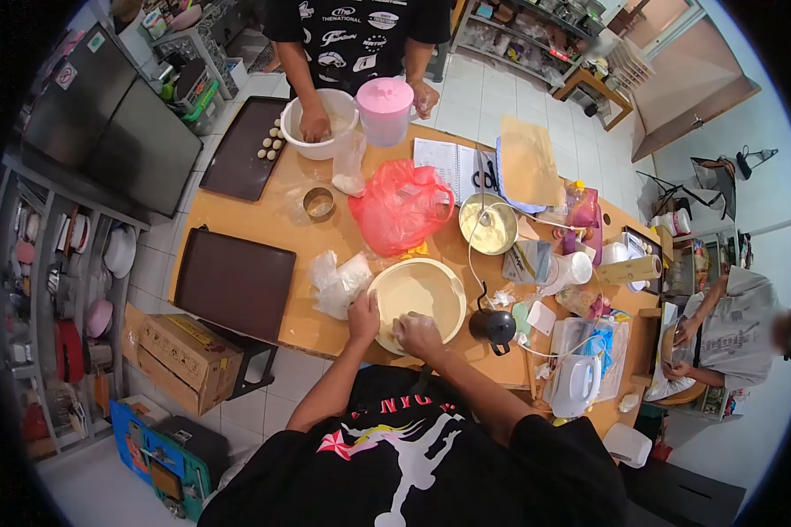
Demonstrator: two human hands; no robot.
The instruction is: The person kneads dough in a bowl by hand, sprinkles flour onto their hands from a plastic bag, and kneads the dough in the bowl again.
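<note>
A wide cream bowl (429, 297) with pale contents stands at the table's near edge. My left hand (365, 316) is closed on its left rim. Inside the bowl's near side, my right hand (417, 335), dusted with white, has its fingers curled; what they hold, if anything, is hidden. Left of the bowl lies a clear plastic bag with white contents (341, 283). Beyond it spreads a red plastic bag (401, 207). A metal bowl of yellowish mix (489, 225) stands behind to the right, and a black kettle (492, 327) to the right.
Across the table (316, 339), a person (351, 44) has one hand in a white bowl (294, 140) beside a pink-lidded tub (384, 119). Dark trays (235, 283) lie left, one with several dough balls (271, 143). Another person (731, 329) is at right. Containers crowd the table's right side.
</note>
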